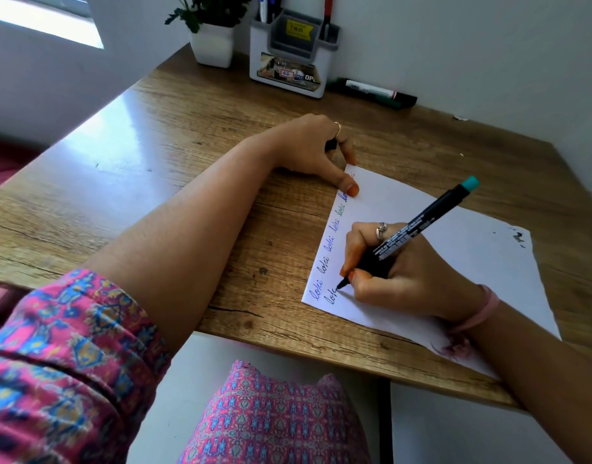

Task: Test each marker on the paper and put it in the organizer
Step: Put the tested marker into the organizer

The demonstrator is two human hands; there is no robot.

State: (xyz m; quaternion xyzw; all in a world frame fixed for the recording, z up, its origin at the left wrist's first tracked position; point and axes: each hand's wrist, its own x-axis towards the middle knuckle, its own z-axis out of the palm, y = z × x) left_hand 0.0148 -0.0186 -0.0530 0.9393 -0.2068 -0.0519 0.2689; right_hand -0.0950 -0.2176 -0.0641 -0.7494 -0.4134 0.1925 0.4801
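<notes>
Organizer (288,61) holds pens; right hand (398,272) grip grasps marker (418,229), left hand (308,149) clenches cap.

I note a wooden desk (194,135) against a white wall (455,38). A potted plant (211,28) in a white square pot stands at the desk's far edge, near the corner. My pink patterned sleeve (63,360) shows lower left, with matching cloth (271,420) below the desk edge.
</notes>
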